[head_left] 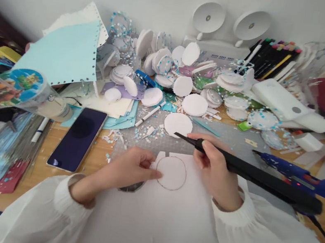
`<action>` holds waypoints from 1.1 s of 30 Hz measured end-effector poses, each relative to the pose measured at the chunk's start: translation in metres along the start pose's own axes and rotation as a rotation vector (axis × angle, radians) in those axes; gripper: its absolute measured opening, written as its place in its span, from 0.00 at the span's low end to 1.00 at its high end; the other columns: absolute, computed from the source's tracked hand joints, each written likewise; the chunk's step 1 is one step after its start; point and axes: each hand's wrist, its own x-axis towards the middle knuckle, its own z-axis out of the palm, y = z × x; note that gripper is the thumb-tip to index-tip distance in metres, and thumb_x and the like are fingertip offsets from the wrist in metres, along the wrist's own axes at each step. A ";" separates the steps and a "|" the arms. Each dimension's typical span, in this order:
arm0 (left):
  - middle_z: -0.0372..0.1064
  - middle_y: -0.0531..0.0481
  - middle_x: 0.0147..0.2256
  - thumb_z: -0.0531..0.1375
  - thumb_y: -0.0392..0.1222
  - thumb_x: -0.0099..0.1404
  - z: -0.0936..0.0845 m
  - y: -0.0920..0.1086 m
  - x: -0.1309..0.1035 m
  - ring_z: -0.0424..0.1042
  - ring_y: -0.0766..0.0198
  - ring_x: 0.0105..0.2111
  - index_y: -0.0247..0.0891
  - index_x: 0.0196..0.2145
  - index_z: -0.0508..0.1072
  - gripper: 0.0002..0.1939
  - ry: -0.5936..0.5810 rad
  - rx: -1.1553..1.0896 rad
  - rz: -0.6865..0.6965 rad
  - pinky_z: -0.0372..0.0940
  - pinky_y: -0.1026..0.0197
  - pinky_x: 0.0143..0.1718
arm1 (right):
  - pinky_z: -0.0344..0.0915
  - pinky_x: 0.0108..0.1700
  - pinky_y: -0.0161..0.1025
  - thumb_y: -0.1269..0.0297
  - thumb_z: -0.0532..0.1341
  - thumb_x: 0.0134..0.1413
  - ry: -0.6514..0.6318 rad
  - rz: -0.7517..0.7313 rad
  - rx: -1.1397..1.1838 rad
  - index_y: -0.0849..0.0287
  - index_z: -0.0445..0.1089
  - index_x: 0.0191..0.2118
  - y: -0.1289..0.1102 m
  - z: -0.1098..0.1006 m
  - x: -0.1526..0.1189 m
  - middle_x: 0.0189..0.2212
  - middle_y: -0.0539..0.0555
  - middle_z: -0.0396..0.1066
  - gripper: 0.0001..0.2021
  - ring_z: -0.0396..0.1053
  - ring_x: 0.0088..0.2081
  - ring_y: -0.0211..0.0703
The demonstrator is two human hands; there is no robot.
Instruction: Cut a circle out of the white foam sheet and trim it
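Note:
A large white sheet (161, 217) lies in front of me with a dark circle outline (184, 177) on it. My left hand (132, 168) pinches the sheet's left edge, its thumb reaching just inside the outline. In my right hand (217, 169) is a long black pen-like tool (266, 177), its thin tip pointing left over a white disc (178, 125). A cord trails from the tool's thick end at the right. Part of a dark object (131, 187) shows beneath the sheet's left edge.
A phone (77, 139) and a lidded cup (20, 88) stand left. White discs (195, 104) and paper scraps cover the back of the grey mat (229, 135). A blue glue gun (300, 175) lies right, and a two-headed lamp (216, 49) stands behind.

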 end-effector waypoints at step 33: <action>0.61 0.56 0.15 0.61 0.53 0.55 0.006 0.007 -0.002 0.55 0.73 0.14 0.36 0.18 0.61 0.20 0.060 -0.053 -0.191 0.48 0.69 0.15 | 0.55 0.22 0.33 0.59 0.63 0.50 -0.104 0.119 -0.081 0.59 0.69 0.29 0.003 0.024 -0.006 0.17 0.45 0.61 0.09 0.57 0.20 0.32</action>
